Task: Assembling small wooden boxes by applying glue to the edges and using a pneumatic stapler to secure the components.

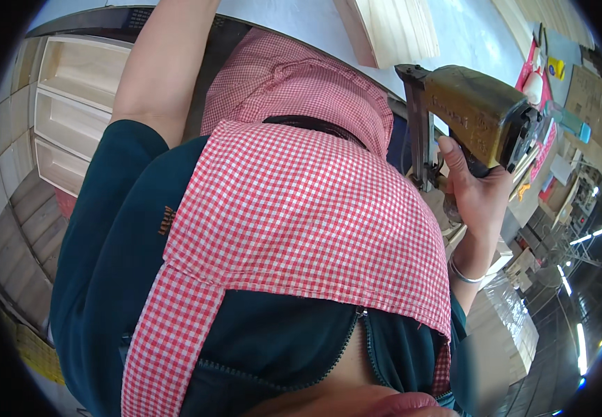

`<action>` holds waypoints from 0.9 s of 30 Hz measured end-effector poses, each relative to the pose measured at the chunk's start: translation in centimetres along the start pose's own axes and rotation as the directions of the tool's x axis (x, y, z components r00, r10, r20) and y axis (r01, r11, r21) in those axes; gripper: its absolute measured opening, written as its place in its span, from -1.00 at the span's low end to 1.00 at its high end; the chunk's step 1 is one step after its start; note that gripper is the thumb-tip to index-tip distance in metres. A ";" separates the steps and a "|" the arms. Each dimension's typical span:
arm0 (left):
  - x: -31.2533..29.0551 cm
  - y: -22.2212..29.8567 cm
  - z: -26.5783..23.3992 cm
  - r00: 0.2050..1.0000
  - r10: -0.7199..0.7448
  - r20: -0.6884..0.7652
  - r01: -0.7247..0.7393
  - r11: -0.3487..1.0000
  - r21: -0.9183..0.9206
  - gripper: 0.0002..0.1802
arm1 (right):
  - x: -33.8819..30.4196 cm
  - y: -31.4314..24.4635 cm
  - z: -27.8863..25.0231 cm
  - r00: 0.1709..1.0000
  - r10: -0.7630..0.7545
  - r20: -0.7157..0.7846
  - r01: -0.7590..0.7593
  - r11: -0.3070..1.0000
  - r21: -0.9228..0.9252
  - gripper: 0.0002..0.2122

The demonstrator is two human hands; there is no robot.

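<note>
My right hand is closed around the grip of a nail gun with a worn yellow-brown body and a dark metal magazine. The thumb lies along the near side of the handle; the other fingers are mostly hidden behind it. Just past the tool's nose, a pale wooden piece rests on the light work table. Over on the left, my bare forearm reaches beyond the upper edge of the picture, so my left hand is out of sight.
Shallow wooden boxes are stacked at the left, beside the table. More pale boards lie at the upper right. Beyond the nail gun are a yellow roll, a teal object and cardboard.
</note>
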State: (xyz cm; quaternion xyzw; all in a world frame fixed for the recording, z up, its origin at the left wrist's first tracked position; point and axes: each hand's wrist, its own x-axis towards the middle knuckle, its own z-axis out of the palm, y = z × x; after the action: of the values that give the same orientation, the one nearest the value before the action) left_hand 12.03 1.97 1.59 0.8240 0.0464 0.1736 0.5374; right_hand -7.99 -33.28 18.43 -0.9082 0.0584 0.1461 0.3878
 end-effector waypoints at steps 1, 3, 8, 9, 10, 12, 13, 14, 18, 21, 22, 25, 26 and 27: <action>-0.1 0.2 -0.1 0.999 -0.036 0.016 0.037 0.998 -0.046 -0.75 | 0.1 0.2 -0.1 1.000 -0.008 0.011 0.008 1.000 -0.005 -0.70; -0.2 0.3 -0.1 0.997 -0.069 0.029 0.072 0.993 -0.094 -0.76 | 0.1 0.3 -0.3 1.000 -0.020 0.022 0.021 1.000 -0.013 -0.72; -0.4 0.1 0.0 0.999 0.002 -0.033 -0.001 0.999 0.050 -0.80 | -0.1 0.3 -0.6 0.989 -0.150 -0.012 0.149 0.988 -0.043 -0.74; -0.5 0.5 -0.1 0.999 -0.017 -0.028 0.018 1.000 0.024 -0.81 | -0.1 0.3 -0.7 0.992 -0.127 -0.023 0.125 0.991 -0.043 -0.74; -0.7 0.8 -0.1 0.999 -0.036 -0.023 0.036 0.999 -0.002 -0.81 | 0.0 0.2 -0.9 0.994 -0.103 -0.034 0.101 0.994 -0.043 -0.74; -1.1 1.5 -0.3 0.997 -0.075 -0.011 0.075 0.996 -0.053 -0.81 | 0.0 0.0 -1.2 0.997 -0.055 -0.057 0.052 0.998 -0.043 -0.75; -1.2 1.8 -0.4 0.997 -0.075 -0.012 0.075 0.996 -0.054 -0.81 | 0.2 -0.1 -1.3 0.997 -0.055 -0.056 0.053 0.998 -0.044 -0.75; -1.3 2.0 -0.5 0.997 -0.079 -0.008 0.079 0.996 -0.044 -0.81 | 0.4 -0.3 -1.4 0.999 -0.026 -0.041 0.024 0.998 -0.057 -0.73; -1.3 2.2 -0.6 0.996 -0.093 0.008 0.093 0.996 -0.015 -0.80 | 1.0 -0.5 -1.8 0.998 0.067 0.004 -0.066 0.993 -0.103 -0.66; -0.9 1.4 -0.6 0.997 -0.078 0.003 0.078 0.997 -0.006 -0.80 | 1.3 -0.5 -1.8 0.996 0.087 0.011 -0.086 0.993 -0.086 -0.67; -0.9 1.3 -0.6 0.997 -0.073 0.003 0.073 0.997 -0.003 -0.80 | 1.3 -0.5 -1.8 0.995 0.095 0.012 -0.093 0.992 -0.080 -0.67; -1.0 1.5 -0.4 0.998 -0.064 -0.003 0.063 0.997 -0.032 -0.80 | 1.2 -0.4 -1.6 0.991 0.129 0.017 -0.128 0.991 -0.042 -0.69; -1.0 1.7 -0.3 0.998 -0.058 -0.007 0.058 0.997 -0.046 -0.79 | 1.1 -0.4 -1.6 0.989 0.145 0.020 -0.144 0.989 -0.022 -0.70; -1.0 1.7 -0.2 0.999 -0.052 -0.011 0.051 0.997 -0.059 -0.79 | 1.0 -0.3 -1.6 0.987 0.160 0.023 -0.160 0.987 -0.002 -0.70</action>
State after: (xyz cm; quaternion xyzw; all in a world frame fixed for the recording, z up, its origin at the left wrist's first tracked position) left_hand 10.83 1.19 2.99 0.8052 0.0661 0.1662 0.5653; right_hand -6.62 -34.21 19.40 -0.8988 0.1265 0.1873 0.3756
